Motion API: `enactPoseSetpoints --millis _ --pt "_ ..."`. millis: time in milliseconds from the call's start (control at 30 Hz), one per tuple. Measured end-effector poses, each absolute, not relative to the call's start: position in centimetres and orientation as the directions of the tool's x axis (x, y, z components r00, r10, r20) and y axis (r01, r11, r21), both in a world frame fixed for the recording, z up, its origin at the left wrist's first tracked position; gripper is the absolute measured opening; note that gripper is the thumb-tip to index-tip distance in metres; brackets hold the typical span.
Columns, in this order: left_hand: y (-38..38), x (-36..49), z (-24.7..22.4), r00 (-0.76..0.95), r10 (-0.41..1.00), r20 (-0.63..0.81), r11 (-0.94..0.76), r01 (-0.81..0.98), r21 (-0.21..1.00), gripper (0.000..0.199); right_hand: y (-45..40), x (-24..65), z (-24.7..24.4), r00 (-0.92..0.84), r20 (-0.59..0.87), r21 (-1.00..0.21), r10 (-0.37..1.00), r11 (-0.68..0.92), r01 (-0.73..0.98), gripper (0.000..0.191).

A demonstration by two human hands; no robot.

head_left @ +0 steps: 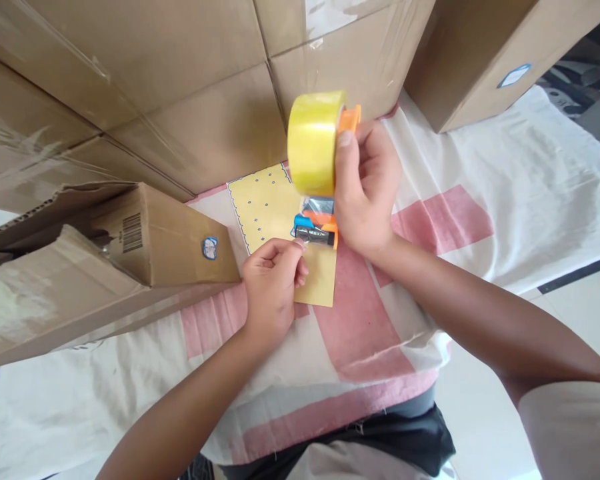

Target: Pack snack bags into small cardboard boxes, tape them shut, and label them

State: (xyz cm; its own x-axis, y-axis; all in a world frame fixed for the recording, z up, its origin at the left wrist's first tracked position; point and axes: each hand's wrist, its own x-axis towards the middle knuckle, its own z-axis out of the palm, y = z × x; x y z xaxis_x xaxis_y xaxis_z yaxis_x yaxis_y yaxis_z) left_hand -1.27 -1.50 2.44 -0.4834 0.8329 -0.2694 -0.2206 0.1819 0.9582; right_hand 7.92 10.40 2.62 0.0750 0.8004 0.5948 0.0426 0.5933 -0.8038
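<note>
My right hand (367,183) grips a tape dispenser (336,235) with orange and blue plastic parts and a black roller. On it sits a wide roll of yellow packing tape (314,143), held up at the top. My left hand (275,283) is closed in a pinch at the dispenser's lower edge, where a small clear bit of the tape's end shows between thumb and finger. Beneath both hands lies a yellow sheet (316,283) with a scalloped blue border and small diamond marks at its left. The dispenser and hands cover part of it.
Large taped cardboard boxes (195,113) form a wall behind the sheet. An open carton (180,247) stands to the left, and another box (473,73) is at the back right. A white and pink cloth (360,320) covers the work surface.
</note>
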Motion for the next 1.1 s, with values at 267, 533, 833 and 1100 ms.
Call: enactPoseSetpoints --millis 267,533,833,1100 --pt "-2.8 -0.4 2.4 -0.527 0.848 -0.059 0.043 -0.042 0.998 0.021 12.3 7.5 1.3 0.105 0.48 -0.876 0.871 0.482 0.0 0.054" --pt "-3.6 -0.7 2.1 -0.324 0.898 -0.299 0.234 -0.224 0.946 0.021 14.2 8.9 2.3 0.219 0.559 -0.807 0.8 0.585 -0.077 0.044" --pt "-2.2 -1.2 2.6 -0.191 0.905 -0.381 0.334 -0.236 0.913 0.048 11.0 8.8 3.7 0.107 0.607 -0.792 0.788 0.611 -0.008 0.037" --pt "-1.9 -1.0 2.5 -0.228 0.909 -0.349 0.297 -0.233 0.926 0.04 10.5 9.1 4.1 0.098 0.611 -0.79 0.786 0.613 0.007 0.033"
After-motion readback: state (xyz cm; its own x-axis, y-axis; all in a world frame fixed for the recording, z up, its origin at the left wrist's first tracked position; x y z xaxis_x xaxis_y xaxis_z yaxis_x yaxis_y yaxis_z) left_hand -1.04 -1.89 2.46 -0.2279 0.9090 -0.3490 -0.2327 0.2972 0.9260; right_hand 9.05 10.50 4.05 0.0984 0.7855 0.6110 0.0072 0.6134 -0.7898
